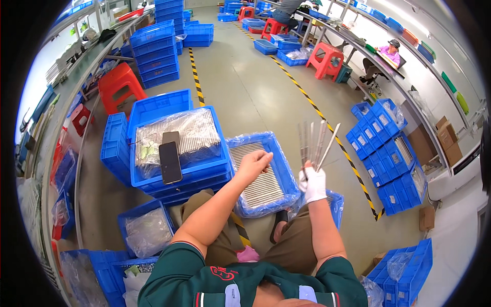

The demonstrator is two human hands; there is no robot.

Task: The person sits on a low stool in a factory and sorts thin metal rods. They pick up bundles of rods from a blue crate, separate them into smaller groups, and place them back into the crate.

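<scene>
My right hand (313, 185), in a white glove, grips several thin metal rods (319, 146) that fan out upward from its fingers. To its left, my bare left hand (254, 166) is closed with fingers curled; whether anything small is in them is hidden. Below the left hand lies a blue crate (292, 190) lined with clear plastic. Rows of similar slim metal rods (262, 190) lie side by side in it. Both hands are above the crate's level, the right one over its right edge.
Left of the crate, stacked blue crates (179, 185) bear plastic-wrapped rods (199, 128) and a dark phone (170, 162). Red stools (118, 87) and tall crate stacks (153, 53) stand beyond. More crates (391, 158) line the right side. A person (391, 53) sits at the right bench.
</scene>
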